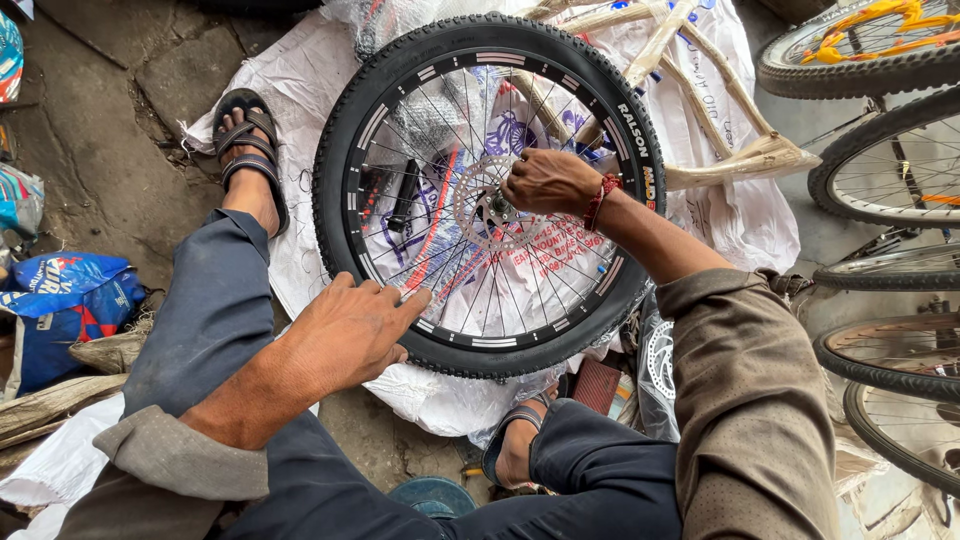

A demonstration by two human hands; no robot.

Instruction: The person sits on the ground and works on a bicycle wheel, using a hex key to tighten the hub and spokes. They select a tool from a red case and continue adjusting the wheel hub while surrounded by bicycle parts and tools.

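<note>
Bicycle wheel point(489, 196): lies flat on a white printed plastic sheet point(300, 250) spread over the stone floor point(110, 130), between the person's two sandalled feet. Every place below is told from this wheel.
Tyre and rim: a knobbly black tyre already sits all round the black rim, and the spokes look complete.
Brake disc point(480, 212): at the wheel's centre, seated flat on the hub.
Right hand point(548, 182): over the hub, just right of centre, fingers curled tight on something small at the axle. Whether that is a tool or a fastener I cannot tell. A red thread band circles the wrist.
Left hand point(345, 335): on the wheel's near-left edge, palm down and fingers spread flat, pressing on tyre and rim. It holds nothing.
Dark tool point(404, 195): lies on the sheet under the spokes, left of the hub.
Wrapped frame point(690, 110): a paper-wrapped bicycle frame, beyond the wheel to its upper right.
Other wheels point(890, 150): several stand or lean well to the right.
Second disc point(660, 360): partly seen just off the wheel's lower right edge.
Blue bag point(65, 300): far left, on the floor.
Progress, as a judgement: tyre fitted and disc in place; work at the hub seems to be under way, and the wheel is not yet on any frame.
</note>
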